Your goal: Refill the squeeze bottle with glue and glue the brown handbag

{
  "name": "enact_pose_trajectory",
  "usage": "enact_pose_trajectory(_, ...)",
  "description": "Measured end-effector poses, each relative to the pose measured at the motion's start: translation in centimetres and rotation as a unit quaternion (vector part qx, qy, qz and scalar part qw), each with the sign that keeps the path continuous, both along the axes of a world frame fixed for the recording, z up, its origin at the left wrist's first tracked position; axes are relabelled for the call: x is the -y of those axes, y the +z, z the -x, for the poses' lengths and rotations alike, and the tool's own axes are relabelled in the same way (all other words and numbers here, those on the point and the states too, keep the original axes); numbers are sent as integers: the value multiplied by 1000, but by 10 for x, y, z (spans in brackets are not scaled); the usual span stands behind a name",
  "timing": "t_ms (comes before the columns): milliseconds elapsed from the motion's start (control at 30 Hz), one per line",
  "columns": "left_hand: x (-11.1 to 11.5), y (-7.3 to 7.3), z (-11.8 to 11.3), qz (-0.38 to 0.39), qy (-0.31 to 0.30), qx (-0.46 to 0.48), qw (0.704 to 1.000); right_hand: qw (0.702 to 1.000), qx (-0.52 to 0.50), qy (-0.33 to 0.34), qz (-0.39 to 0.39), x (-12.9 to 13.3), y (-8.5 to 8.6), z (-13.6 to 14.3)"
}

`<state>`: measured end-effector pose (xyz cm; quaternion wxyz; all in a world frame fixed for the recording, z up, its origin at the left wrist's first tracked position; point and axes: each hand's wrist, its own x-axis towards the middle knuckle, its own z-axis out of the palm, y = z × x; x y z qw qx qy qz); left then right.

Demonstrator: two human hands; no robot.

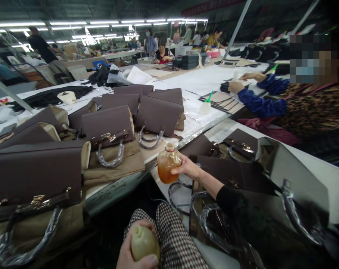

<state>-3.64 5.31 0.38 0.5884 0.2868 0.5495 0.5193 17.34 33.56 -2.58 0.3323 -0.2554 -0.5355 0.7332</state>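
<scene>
The amber bottle (166,172) is at the centre of the frame, its orange liquid about halfway up, near the gap between two worktops. The right hand (189,168) pinches it from the side, thumb in front; how the fingers sit behind it I can't tell. At the bottom centre the left hand (126,251) wraps around a pale bottle (145,244), thumb and fingers pressed to its sides, just above the checked trousers (173,239). I see no cap on the pale bottle's neck, and can't make out whether the other is stoppered.

What worries me is that one-sided hold: if the thumb slips on a smooth or sticky wall, the amber bottle could tip and run onto the clothes or down into the dark gap. A hard squeeze on the pale one might push out whatever it holds, if anything. Brown handbags crowd both sides, the nearest handbag (159,114) just above and left of the amber bottle, so a splash could mark its leather-like face. The plastic-wrapped handle (178,186) looping just below at right might also snag a wrist or sleeve (233,201).
</scene>
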Motion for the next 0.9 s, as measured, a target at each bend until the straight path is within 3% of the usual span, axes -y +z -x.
enact_pose_trajectory(133,8,11,20,-51,11,-74,996,999,6,34,-4,34,42,2)
enact_pose_trajectory(300,42,53,48,-42,-34,-104,993,997,27,69,-29,90,85,20)
enact_pose_trajectory(367,62,64,60,-49,-19,-138,989,993,56,73,-73,111,95,33)
enact_pose_trajectory(433,84,70,70,-59,7,-170,984,977,99,71,-177,130,101,50)
enact_pose_trajectory(500,106,70,78,-59,43,-182,981,933,138,63,-327,146,108,69)
enact_pose_trajectory(600,138,67,85,-33,121,-154,980,841,169,57,-511,168,120,99)
enact_pose_trajectory(733,169,69,91,-39,196,-140,970,772,162,87,-609,191,138,136)
enact_pose_trajectory(900,191,69,100,-61,222,-150,961,705,160,124,-679,203,152,167)
